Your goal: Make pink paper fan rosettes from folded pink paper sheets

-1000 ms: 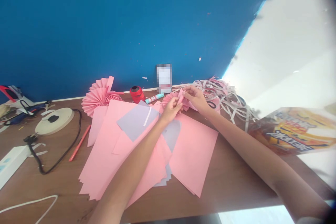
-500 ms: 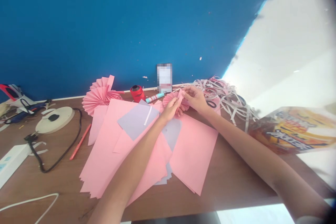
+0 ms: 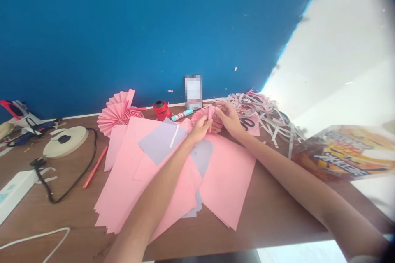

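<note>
Between my two hands is a pink pleated paper fan (image 3: 200, 116), raised over the papers. My left hand (image 3: 201, 128) grips its lower folds, thumb on the near side and fingers behind. The fingers of my right hand (image 3: 228, 116) pinch the fan's upper right edge. Part of the fan is hidden behind my fingers. Below lie pink paper sheets (image 3: 230, 176) and a grey-lilac sheet (image 3: 160, 141) with a thin white strip (image 3: 174, 136) on it. Scissors with black handles (image 3: 247, 123) lie just right of my right hand.
Finished-looking pink fans (image 3: 115, 117) stand at the left by the blue wall. A red tape roll (image 3: 161, 110), a glue stick (image 3: 182, 115) and a phone (image 3: 194, 92) are behind. Shredded paper strips (image 3: 271, 117) and a printed bag (image 3: 345, 152) lie right; a red pen (image 3: 95, 167) and black cable (image 3: 69, 189) left.
The fan's front fold, upright before, now sits flatter and gathered between my fingers. My right hand has shifted slightly, and more of the scissors' handles shows.
</note>
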A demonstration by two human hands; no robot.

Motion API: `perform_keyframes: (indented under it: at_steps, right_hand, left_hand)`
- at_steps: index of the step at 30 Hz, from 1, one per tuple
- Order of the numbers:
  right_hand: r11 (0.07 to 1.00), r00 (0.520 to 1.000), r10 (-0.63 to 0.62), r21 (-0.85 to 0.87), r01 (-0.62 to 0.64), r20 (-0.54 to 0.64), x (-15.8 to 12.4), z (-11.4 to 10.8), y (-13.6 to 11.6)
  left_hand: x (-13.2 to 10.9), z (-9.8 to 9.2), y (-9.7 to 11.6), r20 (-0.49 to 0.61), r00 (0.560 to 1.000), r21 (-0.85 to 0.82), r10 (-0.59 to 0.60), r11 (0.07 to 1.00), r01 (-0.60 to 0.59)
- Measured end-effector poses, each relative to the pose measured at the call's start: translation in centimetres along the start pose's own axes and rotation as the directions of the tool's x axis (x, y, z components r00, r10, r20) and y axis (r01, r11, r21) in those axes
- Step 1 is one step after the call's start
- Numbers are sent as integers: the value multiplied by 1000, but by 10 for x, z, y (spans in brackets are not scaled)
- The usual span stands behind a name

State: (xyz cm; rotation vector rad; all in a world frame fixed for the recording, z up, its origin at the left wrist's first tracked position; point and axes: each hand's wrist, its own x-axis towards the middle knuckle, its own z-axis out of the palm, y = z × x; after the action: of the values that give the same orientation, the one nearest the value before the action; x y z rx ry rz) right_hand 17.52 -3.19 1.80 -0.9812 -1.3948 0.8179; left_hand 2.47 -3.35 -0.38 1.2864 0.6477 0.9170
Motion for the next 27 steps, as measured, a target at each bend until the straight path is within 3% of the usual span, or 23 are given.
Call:
perform_keyframes:
  at_steps: [3,7,10,17,27]
  right_hand:
    - [998,1000,6,-64,-6,3,-6,2,3]
    - [958,997,-77,-277,76,7,-13,5,1]
    - [933,993,-122,-342,116,6,-16,7,0]
    - [925,987,-150,-360,117,-63,-18,6,2]
    - [931,985,-161,-340,131,-60,-19,5,2]
  left_hand:
    - [1,-3,-2,-24,1000,-30,-5,1000,4]
    - [1,-4,-4,-16,1000,-46,-19,999,19]
    - [1,-4,-4,-15,1000,-41,-15,999,14]
    - [-3,2,3,15,1000,51,6,999,-7]
    - [-3,3,4,10,999,83,36,996,-36]
